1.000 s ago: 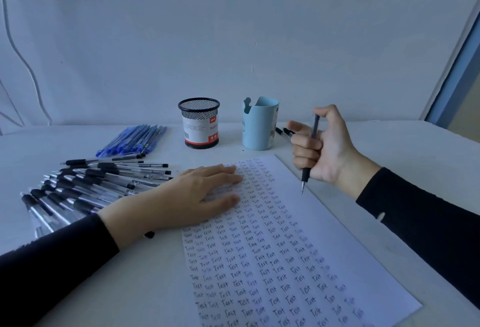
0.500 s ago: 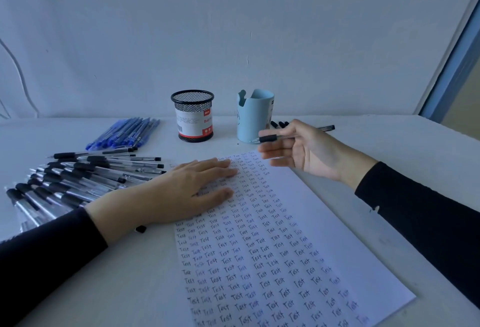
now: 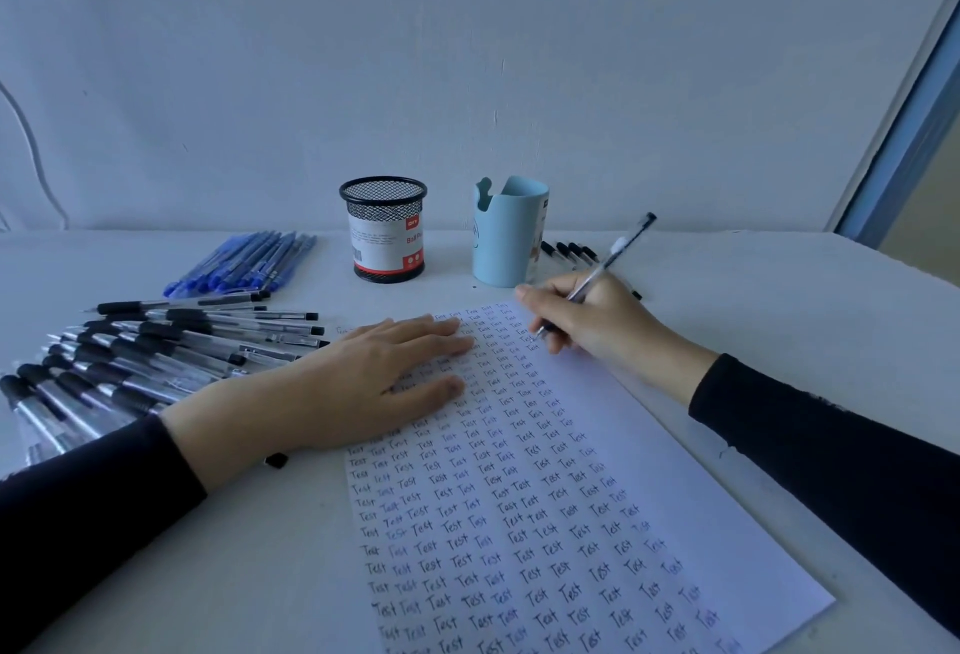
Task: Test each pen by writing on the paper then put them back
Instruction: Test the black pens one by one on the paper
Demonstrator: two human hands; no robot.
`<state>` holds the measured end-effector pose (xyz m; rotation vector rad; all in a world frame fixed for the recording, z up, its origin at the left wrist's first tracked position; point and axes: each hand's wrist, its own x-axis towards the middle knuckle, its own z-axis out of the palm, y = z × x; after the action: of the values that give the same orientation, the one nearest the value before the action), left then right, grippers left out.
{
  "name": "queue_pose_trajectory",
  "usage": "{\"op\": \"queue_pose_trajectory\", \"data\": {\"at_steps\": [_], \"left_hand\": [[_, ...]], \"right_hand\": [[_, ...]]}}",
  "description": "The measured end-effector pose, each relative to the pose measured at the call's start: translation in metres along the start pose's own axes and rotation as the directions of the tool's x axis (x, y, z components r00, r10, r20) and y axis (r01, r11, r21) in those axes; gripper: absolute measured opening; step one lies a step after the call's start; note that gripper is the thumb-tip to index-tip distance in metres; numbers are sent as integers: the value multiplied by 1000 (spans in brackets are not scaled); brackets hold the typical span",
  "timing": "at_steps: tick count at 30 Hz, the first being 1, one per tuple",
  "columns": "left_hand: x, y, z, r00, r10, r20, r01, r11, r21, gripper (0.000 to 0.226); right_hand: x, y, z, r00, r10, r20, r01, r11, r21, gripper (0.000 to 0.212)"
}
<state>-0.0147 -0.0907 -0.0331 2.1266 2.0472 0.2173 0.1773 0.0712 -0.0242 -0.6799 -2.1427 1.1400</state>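
- White paper [image 3: 623, 440] lies at an angle on the table [image 3: 779, 320]. Rows of the handwritten word "Test" cover most of it, and a bare strip runs along its right edge.
- Left hand [image 3: 358, 383]: it lies flat on the upper left part of the sheet, fingers straight and holding nothing, and presses the paper down.
- Right hand [image 3: 592, 320]: the fingers are curled round a clear-barrelled pen [image 3: 613, 255] in a writing grip. The black end points up and away.
- The pen tip is at the paper by the top of the rightmost columns. Contact with the sheet cannot be confirmed.
- Step in hand (judgement): the writing test of this one pen.
- A black mesh pen holder [image 3: 384, 229] and a light blue pen holder [image 3: 509, 237] stand upright behind the sheet. No pens show above either rim.
- Black-grip pens [image 3: 182, 341] lie fanned out at the left, with blue pens [image 3: 244, 261] behind them. A few more black pens [image 3: 569, 250] lie beside the blue holder.
- Next move (judgement): write one short word in free space with light, even pressure while the sheet is braced against sliding.
- The pen then goes back. Which group receives it cannot be told.
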Motion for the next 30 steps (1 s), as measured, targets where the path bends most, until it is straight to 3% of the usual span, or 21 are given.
{"op": "queue_pose_trajectory", "data": {"at_steps": [9, 14, 30], "left_hand": [[0, 1, 0, 1000, 3, 8, -3, 1000, 8, 77], [0, 1, 0, 1000, 1, 3, -1, 1000, 9, 77], [0, 1, 0, 1000, 7, 3, -7, 1000, 6, 77]], "right_hand": [[-3, 2, 5, 999, -43, -9, 43, 996, -78, 41], [-2, 3, 7, 997, -69, 24, 71, 992, -103, 58], [-4, -1, 5, 999, -44, 5, 44, 989, -139, 51]]}}
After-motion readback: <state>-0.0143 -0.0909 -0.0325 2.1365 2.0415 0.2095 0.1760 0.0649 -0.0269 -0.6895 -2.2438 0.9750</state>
